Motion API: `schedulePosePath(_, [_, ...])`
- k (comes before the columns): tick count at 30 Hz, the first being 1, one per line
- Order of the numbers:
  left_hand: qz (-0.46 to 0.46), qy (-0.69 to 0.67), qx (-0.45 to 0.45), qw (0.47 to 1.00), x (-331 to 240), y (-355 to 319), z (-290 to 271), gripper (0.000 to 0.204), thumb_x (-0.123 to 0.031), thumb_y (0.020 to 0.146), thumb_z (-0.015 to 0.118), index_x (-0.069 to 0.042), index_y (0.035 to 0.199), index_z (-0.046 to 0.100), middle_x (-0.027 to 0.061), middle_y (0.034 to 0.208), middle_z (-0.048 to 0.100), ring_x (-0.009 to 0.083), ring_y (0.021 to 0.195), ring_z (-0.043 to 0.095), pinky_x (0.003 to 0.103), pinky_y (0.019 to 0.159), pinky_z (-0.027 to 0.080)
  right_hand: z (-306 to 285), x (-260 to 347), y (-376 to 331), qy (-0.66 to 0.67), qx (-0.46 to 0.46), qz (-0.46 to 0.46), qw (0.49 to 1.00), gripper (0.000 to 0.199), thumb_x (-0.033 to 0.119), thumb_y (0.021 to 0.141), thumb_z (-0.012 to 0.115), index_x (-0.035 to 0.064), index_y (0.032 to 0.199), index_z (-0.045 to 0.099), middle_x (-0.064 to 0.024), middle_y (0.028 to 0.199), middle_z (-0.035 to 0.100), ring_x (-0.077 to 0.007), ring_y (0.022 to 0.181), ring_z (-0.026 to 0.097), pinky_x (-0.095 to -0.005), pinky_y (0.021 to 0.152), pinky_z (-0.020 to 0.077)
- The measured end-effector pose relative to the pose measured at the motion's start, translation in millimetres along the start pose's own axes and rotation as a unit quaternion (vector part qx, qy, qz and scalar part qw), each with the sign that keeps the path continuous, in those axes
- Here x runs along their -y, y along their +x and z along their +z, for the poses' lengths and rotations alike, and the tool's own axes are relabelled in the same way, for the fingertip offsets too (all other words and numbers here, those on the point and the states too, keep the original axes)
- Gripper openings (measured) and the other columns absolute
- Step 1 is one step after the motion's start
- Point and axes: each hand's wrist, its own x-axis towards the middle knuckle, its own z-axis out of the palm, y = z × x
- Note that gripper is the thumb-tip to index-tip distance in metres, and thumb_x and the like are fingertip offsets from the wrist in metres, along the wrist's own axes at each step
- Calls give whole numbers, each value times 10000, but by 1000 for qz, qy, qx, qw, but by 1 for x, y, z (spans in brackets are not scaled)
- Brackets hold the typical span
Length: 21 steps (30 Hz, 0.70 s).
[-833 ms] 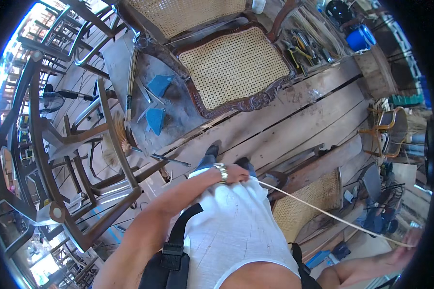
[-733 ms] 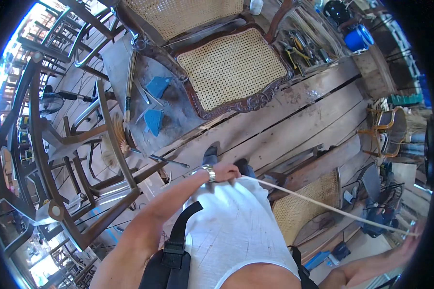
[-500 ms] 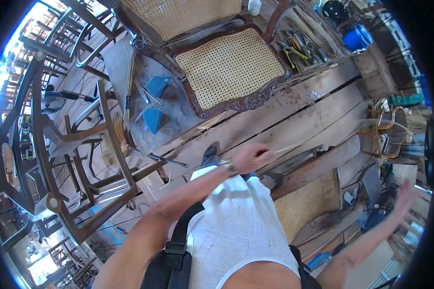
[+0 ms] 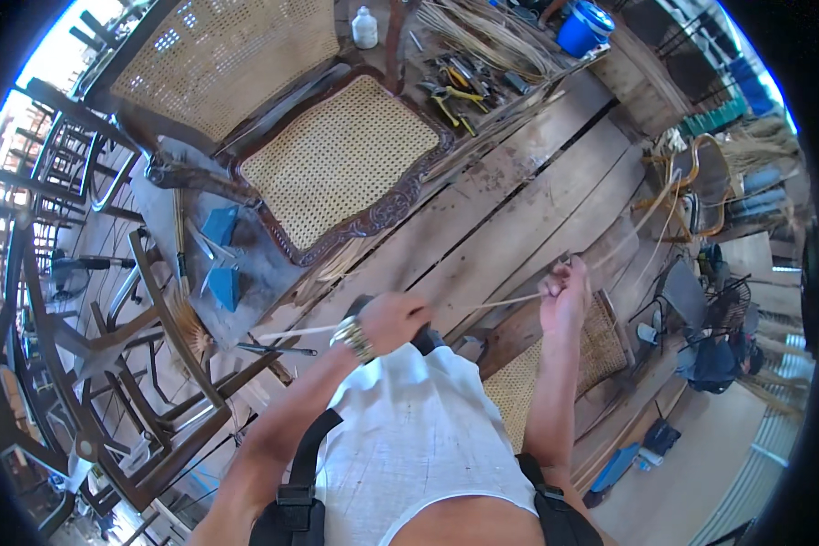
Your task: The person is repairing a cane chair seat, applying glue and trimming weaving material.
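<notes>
Pale cane strand stretched between two closed hands

The left hand, wearing a metal-link wristwatch, is curled closed around the slim, flat-looking strand, which shows on both sides of it in front of the white shirt. The right hand pinches the same strand with bent fingers; beyond it, a blurred length runs toward a curved, honey-coloured rattan chair.

Ahead stands an armchair of dark, glossy wood, its scrolled front rail deeply carved. Its seat is tight woven cane with a regular grid of holes, and its backrest is the same open mesh. Another woven cane panel, gently curved, lies near the right forearm.

The floor is worn, scuffed planks with dark gaps. Beside the armchair are yellow-handled pliers, a loose bundle of fibrous strands and a smooth blue bucket. Angular dark wooden chair frames crowd the left side.
</notes>
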Motion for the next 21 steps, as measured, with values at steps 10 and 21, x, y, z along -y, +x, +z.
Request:
schedulePosePath(10, [-240,4,-11,971,72,-100,-38,301,-349,944,644,-64,911,733,190,820,687,372,731,656,445,642,493,24,66,135,-151,-177,-179,956,277,349,1054,509,77,1048,560,-12,806,544,-102,574,440,-268,477,366])
schedulePosePath(21, [-275,-79,-57,956,113,-9,-52,299,-376,935,661,-84,942,723,193,856,688,387,783,662,427,657,513,349,202,200,-588,373,-267,667,468,302,1080,484,126,1513,463,94,781,432,24,622,316,-143,534,245])
